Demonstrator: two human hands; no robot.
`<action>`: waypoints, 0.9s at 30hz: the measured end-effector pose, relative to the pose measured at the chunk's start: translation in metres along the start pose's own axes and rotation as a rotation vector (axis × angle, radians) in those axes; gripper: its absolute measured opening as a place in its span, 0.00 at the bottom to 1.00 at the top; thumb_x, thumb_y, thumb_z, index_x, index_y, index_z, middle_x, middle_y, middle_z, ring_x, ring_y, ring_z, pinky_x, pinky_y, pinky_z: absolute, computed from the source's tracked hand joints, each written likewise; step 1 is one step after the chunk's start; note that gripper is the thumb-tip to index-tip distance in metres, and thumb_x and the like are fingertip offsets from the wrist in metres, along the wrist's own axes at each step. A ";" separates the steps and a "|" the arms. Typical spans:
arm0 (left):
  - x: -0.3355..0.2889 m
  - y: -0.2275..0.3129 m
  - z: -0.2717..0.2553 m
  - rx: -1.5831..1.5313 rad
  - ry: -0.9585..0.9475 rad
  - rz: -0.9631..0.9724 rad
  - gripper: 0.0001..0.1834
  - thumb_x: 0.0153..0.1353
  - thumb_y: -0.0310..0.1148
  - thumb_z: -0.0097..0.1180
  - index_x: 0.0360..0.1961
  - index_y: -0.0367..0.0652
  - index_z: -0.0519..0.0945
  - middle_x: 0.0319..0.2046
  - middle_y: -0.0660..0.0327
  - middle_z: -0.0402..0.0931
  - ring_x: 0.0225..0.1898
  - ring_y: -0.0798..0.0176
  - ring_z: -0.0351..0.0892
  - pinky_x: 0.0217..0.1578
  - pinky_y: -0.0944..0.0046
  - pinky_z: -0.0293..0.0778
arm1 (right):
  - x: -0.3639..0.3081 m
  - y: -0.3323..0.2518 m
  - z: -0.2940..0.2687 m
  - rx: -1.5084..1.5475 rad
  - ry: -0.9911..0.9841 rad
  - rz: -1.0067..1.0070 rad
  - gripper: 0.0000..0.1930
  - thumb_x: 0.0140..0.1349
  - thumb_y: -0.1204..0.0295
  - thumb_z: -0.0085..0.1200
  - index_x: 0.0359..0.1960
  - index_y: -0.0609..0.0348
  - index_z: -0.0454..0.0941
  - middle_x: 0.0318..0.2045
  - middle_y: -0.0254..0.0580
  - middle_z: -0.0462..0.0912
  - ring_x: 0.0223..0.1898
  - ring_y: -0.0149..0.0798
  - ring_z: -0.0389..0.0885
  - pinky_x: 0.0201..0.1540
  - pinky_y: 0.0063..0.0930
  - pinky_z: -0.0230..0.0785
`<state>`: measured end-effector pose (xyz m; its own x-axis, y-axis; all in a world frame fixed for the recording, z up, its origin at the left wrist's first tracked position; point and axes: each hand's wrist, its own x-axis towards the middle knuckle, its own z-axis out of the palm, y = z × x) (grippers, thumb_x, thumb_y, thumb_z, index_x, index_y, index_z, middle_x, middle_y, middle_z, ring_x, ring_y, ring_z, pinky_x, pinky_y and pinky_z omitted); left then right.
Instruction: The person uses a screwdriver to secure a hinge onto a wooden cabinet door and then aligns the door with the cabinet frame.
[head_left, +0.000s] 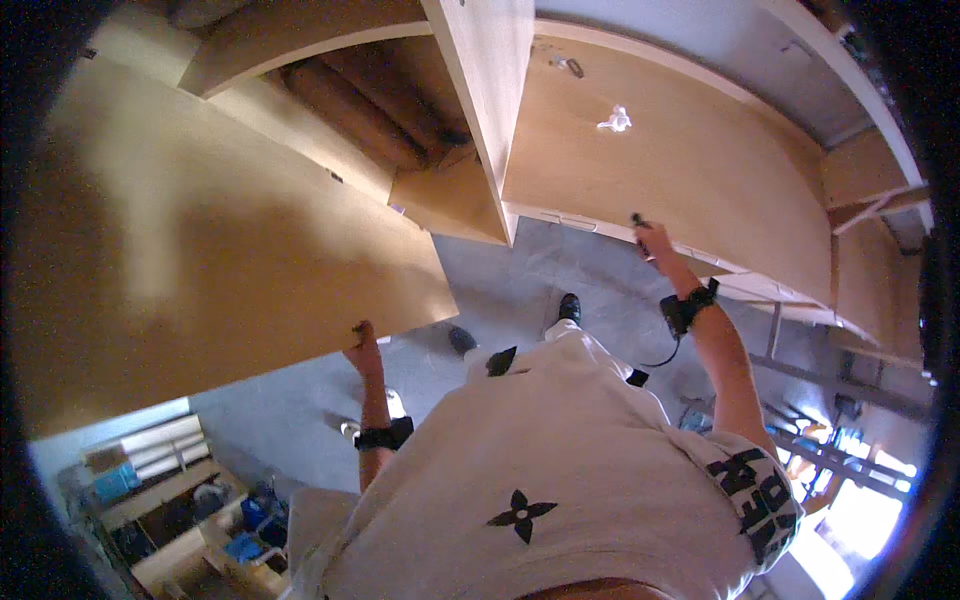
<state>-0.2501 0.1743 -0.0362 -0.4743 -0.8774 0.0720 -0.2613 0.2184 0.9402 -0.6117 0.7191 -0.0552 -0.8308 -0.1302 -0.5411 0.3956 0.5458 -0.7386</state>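
Note:
A large light-wood door panel spreads across the left, joined to a wooden cabinet frame. At the panel's near edge, my left hand is closed, its fingers curled over the edge. My right hand is wrapped round a short dark tool, its kind too small and blurred to make out. That hand is at the front edge of a wooden worktop. On the worktop lies a crumpled white piece, and farther back a small dark metal part.
Brown rolled or padded pieces fill the cabinet opening. A wooden bin with mixed items stands at the lower left. Grey floor lies below, with my dark shoe on it. Metal rails run at the right.

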 end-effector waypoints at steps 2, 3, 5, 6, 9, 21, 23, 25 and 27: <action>-0.013 0.013 0.026 -0.325 -0.048 0.032 0.08 0.51 0.25 0.60 0.34 0.34 0.78 0.32 0.62 0.78 0.33 0.67 0.74 0.35 0.66 0.72 | 0.026 0.025 -0.038 0.103 0.164 -0.040 0.09 0.52 0.65 0.50 0.28 0.58 0.72 0.16 0.36 0.74 0.13 0.34 0.71 0.13 0.29 0.65; -0.020 0.022 0.040 -0.254 -0.082 0.034 0.08 0.51 0.25 0.60 0.33 0.34 0.78 0.32 0.62 0.78 0.33 0.67 0.75 0.36 0.66 0.73 | 0.041 0.034 -0.052 0.128 0.242 0.048 0.10 0.52 0.64 0.51 0.28 0.59 0.72 0.16 0.37 0.74 0.13 0.33 0.71 0.13 0.29 0.64; -0.027 0.041 0.073 0.035 -0.179 0.171 0.11 0.50 0.26 0.62 0.35 0.34 0.78 0.33 0.61 0.78 0.34 0.64 0.76 0.38 0.64 0.73 | 0.062 0.052 -0.073 0.157 0.226 -0.051 0.11 0.51 0.64 0.52 0.29 0.59 0.71 0.16 0.37 0.73 0.13 0.31 0.71 0.13 0.29 0.65; -0.030 0.052 0.088 0.155 -0.263 0.163 0.14 0.49 0.27 0.63 0.38 0.34 0.77 0.35 0.59 0.78 0.36 0.63 0.76 0.39 0.63 0.73 | 0.071 0.058 -0.081 0.129 0.244 -0.058 0.11 0.51 0.64 0.52 0.30 0.59 0.71 0.16 0.36 0.73 0.12 0.31 0.71 0.13 0.28 0.64; -0.032 0.085 0.139 0.022 -0.509 0.198 0.24 0.48 0.29 0.66 0.46 0.35 0.73 0.42 0.55 0.76 0.42 0.61 0.75 0.45 0.60 0.71 | 0.093 0.069 -0.097 -0.099 0.272 -0.067 0.16 0.48 0.60 0.56 0.33 0.59 0.72 0.21 0.43 0.77 0.21 0.43 0.76 0.23 0.37 0.69; 0.038 0.131 0.298 -0.199 -0.637 -0.062 0.21 0.53 0.33 0.62 0.39 0.43 0.62 0.35 0.59 0.70 0.37 0.66 0.76 0.25 0.69 0.76 | 0.079 0.044 -0.097 -0.628 0.442 0.048 0.30 0.50 0.49 0.55 0.49 0.57 0.67 0.44 0.57 0.75 0.46 0.56 0.75 0.45 0.46 0.69; 0.043 0.120 0.301 -0.139 -0.611 0.104 0.23 0.50 0.34 0.65 0.37 0.43 0.61 0.32 0.63 0.66 0.32 0.68 0.70 0.29 0.64 0.72 | 0.072 0.033 -0.097 -0.629 0.462 0.066 0.30 0.51 0.49 0.54 0.49 0.57 0.67 0.45 0.55 0.75 0.47 0.55 0.75 0.45 0.47 0.69; 0.047 0.109 0.304 -0.069 -0.566 0.154 0.23 0.50 0.33 0.66 0.39 0.41 0.62 0.34 0.63 0.68 0.36 0.66 0.71 0.36 0.64 0.71 | 0.066 0.021 -0.096 -0.638 0.476 0.100 0.30 0.51 0.49 0.54 0.49 0.58 0.67 0.45 0.53 0.75 0.47 0.54 0.74 0.45 0.47 0.68; 0.051 0.103 0.309 0.052 -0.498 0.419 0.24 0.50 0.32 0.65 0.40 0.39 0.63 0.37 0.62 0.69 0.40 0.65 0.70 0.42 0.64 0.70 | 0.060 0.009 -0.096 -0.654 0.480 0.077 0.31 0.50 0.50 0.54 0.50 0.58 0.66 0.46 0.53 0.74 0.48 0.54 0.74 0.46 0.47 0.68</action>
<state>-0.5605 0.2842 -0.0384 -0.8744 -0.4134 0.2542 -0.0044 0.5305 0.8477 -0.6955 0.7952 -0.0557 -0.9467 0.2149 -0.2400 0.2726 0.9313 -0.2416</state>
